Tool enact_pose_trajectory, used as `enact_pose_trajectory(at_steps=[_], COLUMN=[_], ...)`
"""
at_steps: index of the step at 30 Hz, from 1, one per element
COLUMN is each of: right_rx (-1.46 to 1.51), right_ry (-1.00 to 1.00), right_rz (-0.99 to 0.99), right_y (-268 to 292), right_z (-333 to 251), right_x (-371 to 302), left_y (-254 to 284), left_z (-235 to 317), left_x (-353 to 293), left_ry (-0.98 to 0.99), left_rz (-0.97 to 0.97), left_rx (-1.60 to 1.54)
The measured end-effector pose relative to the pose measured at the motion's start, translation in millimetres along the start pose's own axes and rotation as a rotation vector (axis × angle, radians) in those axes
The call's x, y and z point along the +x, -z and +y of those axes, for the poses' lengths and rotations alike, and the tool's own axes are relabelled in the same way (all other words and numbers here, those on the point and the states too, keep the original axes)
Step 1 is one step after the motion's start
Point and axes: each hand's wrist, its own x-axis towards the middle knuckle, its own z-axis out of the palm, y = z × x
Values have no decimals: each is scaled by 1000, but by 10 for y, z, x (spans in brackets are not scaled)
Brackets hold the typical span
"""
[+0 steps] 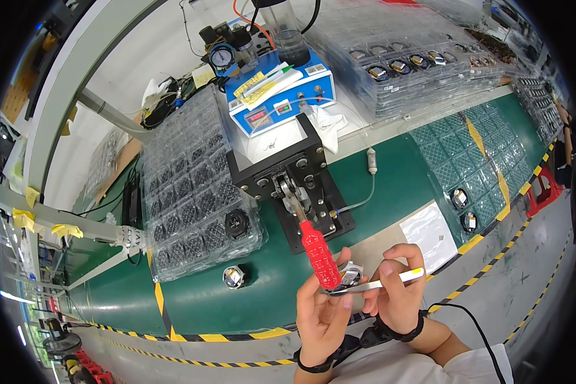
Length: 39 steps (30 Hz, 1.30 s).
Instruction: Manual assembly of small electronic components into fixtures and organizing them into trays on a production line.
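1. Left hand (323, 313) is gripping a round metal watch case (349, 276) — held above the green bench's (237, 301) near edge.
2. Right hand (400, 281) is pinching tweezers (390, 281), lying crosswise, tips pointing left into the case.
3. Red-handled lever (318, 253) is standing just behind the case.

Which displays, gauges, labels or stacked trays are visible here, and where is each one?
Blue and white control box: back of the bench, with a small red digital display.
Round pressure gauge: left of the box, white dial.
Yellow label: on top of the box.
Clear blister trays: stacked at left, holding dark parts.
White sheet: on the green mat, right.
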Motion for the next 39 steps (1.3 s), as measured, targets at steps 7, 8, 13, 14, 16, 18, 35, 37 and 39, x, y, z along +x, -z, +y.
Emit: enact_pose_trajectory(at_steps=[7,8,13,14,16,18,35,37,39], right_rx=[52,30,-126,-181,-245,-374,-579,-606,-620], right_ry=[238,258,395,442,392,294,556,573,581], right_rz=[-118,-129,-277,-340,-362,-396,-680,-709,-723], right_y=[173,164,260,272,281,262,186,181,183], right_z=[-56,-98,-197,-216,-313,-435,-500,-507,-506], right_x=[50,70,183,207,200,196,345,365,381], left_y=[14,39,53,9,4,52,157,167,181], left_z=[50,54,104,145,167,175,298,281,259], left_x=[7,3,4,22,22,3,80,79,73], left_ry=[90,90,266,293,317,406,493,493,490], left_rz=[152,153,132,150,171,131,-107,-114,-126], left_rx=[-6,-7,-109,-192,-274,-210,-123,-116,-99])
